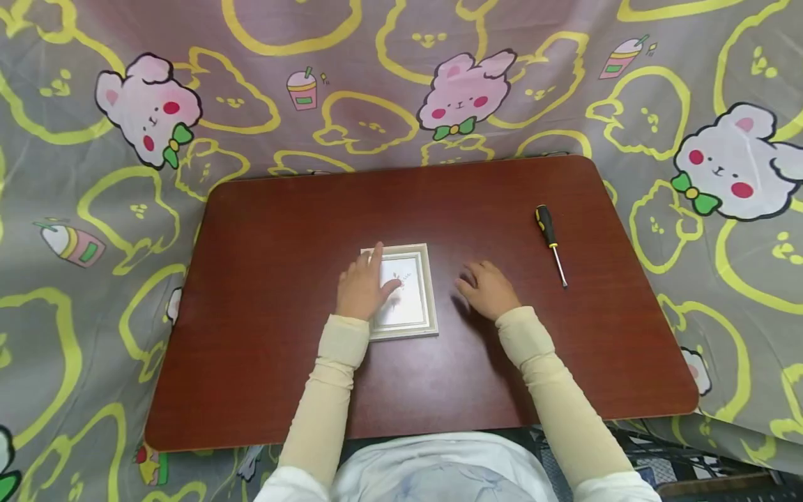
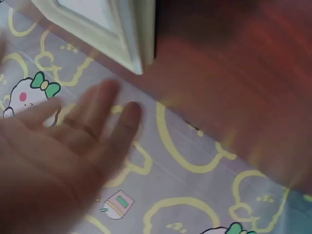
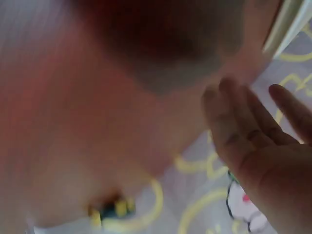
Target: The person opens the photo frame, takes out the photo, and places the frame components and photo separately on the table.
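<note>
A cream picture frame (image 1: 431, 300) with a pale floral print lies on the table in the head view. My left hand (image 1: 362, 287) overlaps its left side there, thumb spread over the print. In the left wrist view, the fingers of this hand (image 2: 73, 141) are loosely extended beside the frame's corner (image 2: 131, 44), with a gap between them. To the right of the frame, my right hand (image 1: 491, 289) hovers with relaxed fingers and holds nothing. The right wrist view has that hand (image 3: 263, 141) with its fingers extended and the frame's edge (image 3: 287, 24) beyond them.
A screwdriver (image 1: 550, 237) with a black and yellow handle lies at the right of the brown table (image 1: 276, 279). Patterned grey cloth (image 1: 376, 84) hangs behind the table and surrounds its sides.
</note>
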A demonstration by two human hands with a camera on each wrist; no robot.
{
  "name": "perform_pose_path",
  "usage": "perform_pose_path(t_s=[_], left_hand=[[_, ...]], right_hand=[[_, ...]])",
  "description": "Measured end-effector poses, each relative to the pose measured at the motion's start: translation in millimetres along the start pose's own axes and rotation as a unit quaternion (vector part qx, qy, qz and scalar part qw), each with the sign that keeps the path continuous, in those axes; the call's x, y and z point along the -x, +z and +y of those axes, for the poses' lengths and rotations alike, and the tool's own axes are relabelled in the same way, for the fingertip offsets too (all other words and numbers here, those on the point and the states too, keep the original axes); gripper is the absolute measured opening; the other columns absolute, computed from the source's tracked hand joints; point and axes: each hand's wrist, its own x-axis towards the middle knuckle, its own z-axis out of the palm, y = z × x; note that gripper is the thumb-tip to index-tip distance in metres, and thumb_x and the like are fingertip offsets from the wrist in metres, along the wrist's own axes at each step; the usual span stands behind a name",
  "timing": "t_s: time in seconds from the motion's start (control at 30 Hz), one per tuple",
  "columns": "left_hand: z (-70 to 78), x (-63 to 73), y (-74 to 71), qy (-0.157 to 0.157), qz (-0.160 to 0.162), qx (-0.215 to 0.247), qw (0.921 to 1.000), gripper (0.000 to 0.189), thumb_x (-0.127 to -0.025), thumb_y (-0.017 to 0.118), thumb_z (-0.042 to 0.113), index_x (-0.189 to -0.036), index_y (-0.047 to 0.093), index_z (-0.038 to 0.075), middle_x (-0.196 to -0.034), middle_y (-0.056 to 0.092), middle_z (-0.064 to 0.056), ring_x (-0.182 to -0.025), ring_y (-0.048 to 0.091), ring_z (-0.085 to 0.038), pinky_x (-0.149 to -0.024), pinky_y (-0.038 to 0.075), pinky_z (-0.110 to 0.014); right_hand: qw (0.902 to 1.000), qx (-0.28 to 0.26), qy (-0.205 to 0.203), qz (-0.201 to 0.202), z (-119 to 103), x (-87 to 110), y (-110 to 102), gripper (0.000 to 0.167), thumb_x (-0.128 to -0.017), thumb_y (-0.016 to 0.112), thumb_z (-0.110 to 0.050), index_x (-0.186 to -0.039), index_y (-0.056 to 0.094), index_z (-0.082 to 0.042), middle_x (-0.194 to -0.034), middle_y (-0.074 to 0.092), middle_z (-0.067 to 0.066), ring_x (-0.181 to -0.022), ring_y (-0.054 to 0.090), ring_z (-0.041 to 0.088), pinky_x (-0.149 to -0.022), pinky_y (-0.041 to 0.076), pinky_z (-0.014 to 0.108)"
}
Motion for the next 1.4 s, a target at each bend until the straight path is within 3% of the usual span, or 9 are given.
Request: perform_pose_path(t_s=[0.13, 0.27, 0.63, 0.8, 0.93, 1.0, 1.1, 1.3, 1.4], left_hand=[[-2.5, 9.5, 2.2, -0.089, 0.0, -0.004, 0.996, 0.067, -0.095, 0.069, 0.042, -0.144, 0.051, 0.001, -0.123, 0.06, -0.026, -0.107, 0.062, -0.042, -0.083, 0.053, -0.055], [-3.5, 16.6, 7.6, -0.127, -0.018, -0.011, 0.9916, 0.058, -0.095, 0.069, 0.039, -0.134, 0.057, -0.003, -0.114, 0.063, -0.025, -0.094, 0.067, -0.041, -0.075, 0.056, -0.053], [-6.2, 22.1, 19.5, -0.124, -0.025, -0.01, 0.9919, 0.071, -0.094, 0.071, 0.031, -0.145, 0.041, -0.007, -0.119, 0.06, -0.029, -0.094, 0.067, -0.044, -0.077, 0.056, -0.053], [-7.7, 22.0, 17.1, -0.135, -0.032, -0.016, 0.9902, 0.077, -0.098, 0.065, 0.039, -0.152, 0.035, -0.006, -0.131, 0.056, -0.03, -0.103, 0.065, -0.044, -0.085, 0.054, -0.053], [1.2, 23.3, 13.1, -0.145, -0.011, -0.042, 0.9885, 0.075, -0.097, 0.065, 0.042, -0.15, 0.04, -0.004, -0.131, 0.055, -0.028, -0.11, 0.061, -0.043, -0.088, 0.052, -0.053], [10.8, 24.6, 9.7, -0.129, 0.014, -0.049, 0.9903, 0.072, -0.095, 0.067, 0.042, -0.148, 0.045, -0.003, -0.127, 0.057, -0.027, -0.11, 0.059, -0.042, -0.086, 0.052, -0.053], [29.9, 26.9, 4.4, -0.069, 0.031, -0.038, 0.9964, 0.067, -0.096, 0.067, 0.041, -0.147, 0.049, 0.002, -0.123, 0.059, -0.024, -0.108, 0.059, -0.04, -0.083, 0.053, -0.052], [61.4, 29.5, -1.7, 0.05, -0.007, -0.018, 0.9986, 0.063, -0.1, 0.06, 0.044, -0.151, 0.047, 0.009, -0.113, 0.061, -0.021, -0.094, 0.064, -0.034, -0.068, 0.056, -0.045], [69.0, 31.5, -0.7, 0.067, -0.004, -0.041, 0.9969, 0.061, -0.099, 0.063, 0.039, -0.151, 0.049, 0.011, -0.104, 0.061, -0.02, -0.084, 0.063, -0.032, -0.058, 0.055, -0.043]], right_hand=[[0.9973, -0.063, 0.012, -0.037, -15, 1.8, 19, 0.052, -0.099, 0.06, -0.029, -0.139, 0.056, 0.004, -0.127, 0.064, 0.023, -0.118, 0.06, 0.04, -0.102, 0.044, 0.052], [0.9961, -0.05, 0.027, -0.067, -30, 3.4, 33, 0.056, -0.101, 0.058, -0.032, -0.142, 0.053, 0.006, -0.131, 0.062, 0.025, -0.124, 0.057, 0.041, -0.105, 0.043, 0.051], [0.9947, -0.081, 0.043, -0.046, -56, 4.8, 52, 0.064, -0.097, 0.063, -0.031, -0.143, 0.047, 0.012, -0.14, 0.052, 0.032, -0.133, 0.046, 0.045, -0.112, 0.034, 0.051], [0.9866, -0.145, 0.073, -0.019, -65, 5.1, 55, 0.055, -0.097, 0.061, -0.026, -0.142, 0.053, 0.006, -0.131, 0.059, 0.027, -0.123, 0.055, 0.039, -0.106, 0.041, 0.049], [0.9785, -0.185, 0.09, 0.003, -68, 4.2, 56, 0.05, -0.096, 0.056, -0.017, -0.141, 0.054, 0.003, -0.119, 0.067, 0.022, -0.108, 0.062, 0.033, -0.097, 0.049, 0.046], [0.9742, -0.205, 0.094, 0.012, -69, 3.8, 55, 0.051, -0.094, 0.053, -0.011, -0.143, 0.052, 0.004, -0.121, 0.067, 0.022, -0.105, 0.063, 0.031, -0.096, 0.049, 0.046], [0.9667, -0.235, 0.097, 0.024, -69, 4.5, 51, 0.052, -0.093, 0.048, -0.007, -0.143, 0.051, 0.006, -0.118, 0.067, 0.023, -0.095, 0.064, 0.029, -0.091, 0.051, 0.046], [0.9088, -0.396, 0.131, 0.019, -71, 2.9, 42, 0.053, -0.092, 0.043, -0.002, -0.143, 0.05, 0.006, -0.087, 0.068, 0.019, -0.059, 0.062, 0.019, -0.062, 0.059, 0.044], [0.896, -0.423, 0.134, 0.018, -76, 3.5, 37, 0.053, -0.092, 0.042, -0.002, -0.143, 0.052, 0.003, -0.085, 0.068, 0.017, -0.059, 0.062, 0.015, -0.062, 0.058, 0.044]])
